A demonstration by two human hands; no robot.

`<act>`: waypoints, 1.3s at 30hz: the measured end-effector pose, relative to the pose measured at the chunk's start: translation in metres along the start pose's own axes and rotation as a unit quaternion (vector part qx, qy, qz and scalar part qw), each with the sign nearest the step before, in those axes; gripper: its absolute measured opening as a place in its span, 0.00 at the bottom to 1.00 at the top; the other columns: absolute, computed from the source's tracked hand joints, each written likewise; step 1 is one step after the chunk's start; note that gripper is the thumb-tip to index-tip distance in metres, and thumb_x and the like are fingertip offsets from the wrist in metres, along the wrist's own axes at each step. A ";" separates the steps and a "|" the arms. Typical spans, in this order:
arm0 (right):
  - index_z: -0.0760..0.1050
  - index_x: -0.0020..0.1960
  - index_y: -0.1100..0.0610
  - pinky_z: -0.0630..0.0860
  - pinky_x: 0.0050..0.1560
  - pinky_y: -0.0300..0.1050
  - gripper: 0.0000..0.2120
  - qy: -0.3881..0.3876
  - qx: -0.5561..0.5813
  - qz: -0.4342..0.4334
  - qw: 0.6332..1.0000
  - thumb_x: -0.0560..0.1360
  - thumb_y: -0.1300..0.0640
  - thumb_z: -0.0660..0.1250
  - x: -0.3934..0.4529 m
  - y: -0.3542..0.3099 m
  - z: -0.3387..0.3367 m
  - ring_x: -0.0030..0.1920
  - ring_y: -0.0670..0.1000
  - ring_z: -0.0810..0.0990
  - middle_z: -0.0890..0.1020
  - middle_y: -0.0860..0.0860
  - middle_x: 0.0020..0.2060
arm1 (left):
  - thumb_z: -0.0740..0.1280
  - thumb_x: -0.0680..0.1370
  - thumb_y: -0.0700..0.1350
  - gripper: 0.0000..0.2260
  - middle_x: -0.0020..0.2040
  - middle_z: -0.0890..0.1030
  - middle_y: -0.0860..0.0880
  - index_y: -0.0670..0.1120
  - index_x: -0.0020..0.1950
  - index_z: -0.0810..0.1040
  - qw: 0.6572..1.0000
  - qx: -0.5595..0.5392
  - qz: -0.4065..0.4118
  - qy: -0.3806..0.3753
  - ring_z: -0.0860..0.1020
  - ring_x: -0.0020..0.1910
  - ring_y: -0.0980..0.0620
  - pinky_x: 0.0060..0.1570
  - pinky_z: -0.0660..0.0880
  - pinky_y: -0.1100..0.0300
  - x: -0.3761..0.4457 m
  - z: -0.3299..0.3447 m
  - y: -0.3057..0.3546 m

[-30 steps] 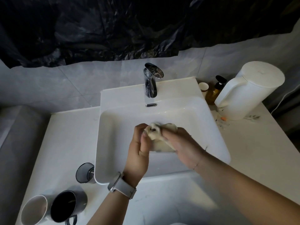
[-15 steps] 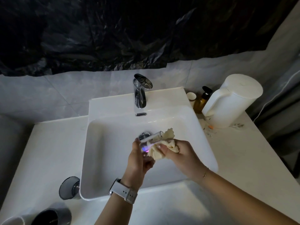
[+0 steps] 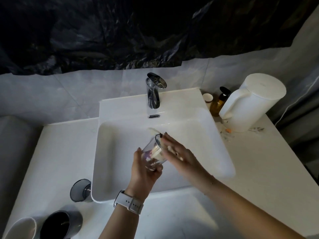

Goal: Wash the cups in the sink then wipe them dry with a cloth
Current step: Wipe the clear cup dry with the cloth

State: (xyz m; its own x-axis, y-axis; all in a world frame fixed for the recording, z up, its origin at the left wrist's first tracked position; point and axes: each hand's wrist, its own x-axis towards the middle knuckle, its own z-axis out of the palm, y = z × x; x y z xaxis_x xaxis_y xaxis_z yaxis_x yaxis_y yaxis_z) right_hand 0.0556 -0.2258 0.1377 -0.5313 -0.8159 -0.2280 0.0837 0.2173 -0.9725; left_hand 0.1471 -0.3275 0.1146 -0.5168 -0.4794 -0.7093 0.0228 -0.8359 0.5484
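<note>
Three cups are sitting along the left of the smooth white counter: a white mug cut off by the frame's lower edge, a glossy black mug beside it, and a smoky translucent tumbler lying on its side against the basin's outer wall. Over the square ceramic sink, the left hand, with a white band on its wrist, is curling its fingers round the base of a clear glass cup, tilted with its mouth up and to the right. A crumpled cream cloth is showing through the glass and poking past the rim. The right hand is lying with fingers nearly straight across the mouth, blurred; whether it is pinching the cloth cannot be told. Behind stands a chrome faucet. Farther right are standing a small paper cup, an amber pump bottle partly hidden, and a matte white cylindrical kettle.
</note>
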 end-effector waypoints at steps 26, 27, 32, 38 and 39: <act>0.75 0.38 0.60 0.63 0.26 0.37 0.10 -0.066 -0.588 -0.327 0.737 0.67 0.55 0.74 0.037 -0.003 -0.034 0.24 0.56 0.76 0.78 0.53 0.28 | 0.51 0.81 0.55 0.19 0.29 0.71 0.46 0.42 0.47 0.71 0.918 0.352 -0.128 -0.133 0.65 0.23 0.50 0.23 0.58 0.66 -0.005 -0.007 0.036; 0.76 0.39 0.61 0.66 0.28 0.40 0.08 -0.049 -0.566 -0.277 0.775 0.70 0.57 0.72 0.036 -0.007 -0.029 0.28 0.59 0.78 0.80 0.55 0.30 | 0.52 0.81 0.55 0.18 0.29 0.71 0.46 0.42 0.46 0.72 0.933 0.327 -0.107 -0.107 0.65 0.23 0.50 0.23 0.59 0.66 -0.004 -0.006 0.035; 0.68 0.26 0.56 0.67 0.32 0.44 0.21 -0.058 -0.009 0.247 0.967 0.78 0.54 0.60 0.019 0.008 -0.002 0.23 0.51 0.68 0.70 0.51 0.22 | 0.54 0.83 0.55 0.20 0.25 0.72 0.49 0.46 0.40 0.78 0.963 0.261 0.062 -0.008 0.67 0.25 0.52 0.30 0.64 0.61 0.001 0.003 0.033; 0.64 0.29 0.53 0.67 0.22 0.37 0.21 -0.124 0.171 0.341 0.916 0.79 0.66 0.49 0.014 0.007 -0.005 0.19 0.45 0.69 0.66 0.47 0.23 | 0.50 0.84 0.55 0.21 0.30 0.77 0.48 0.45 0.44 0.77 0.947 0.304 0.103 -0.017 0.70 0.28 0.50 0.30 0.66 0.62 0.002 -0.009 0.024; 0.67 0.28 0.53 0.69 0.25 0.40 0.22 -0.096 0.071 0.298 0.947 0.79 0.64 0.52 0.017 0.007 -0.005 0.21 0.45 0.70 0.69 0.48 0.23 | 0.52 0.83 0.55 0.20 0.28 0.76 0.49 0.45 0.44 0.77 0.957 0.281 0.070 -0.022 0.69 0.27 0.50 0.30 0.66 0.61 0.004 -0.009 0.027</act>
State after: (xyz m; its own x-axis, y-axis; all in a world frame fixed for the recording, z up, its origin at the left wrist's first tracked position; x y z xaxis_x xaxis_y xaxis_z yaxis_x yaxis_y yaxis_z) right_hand 0.0427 -0.2352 0.1270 -0.1910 -0.6564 -0.7299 0.4406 0.6071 -0.6613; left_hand 0.1533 -0.3546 0.1228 -0.5780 -0.5538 -0.5993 -0.3635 -0.4827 0.7968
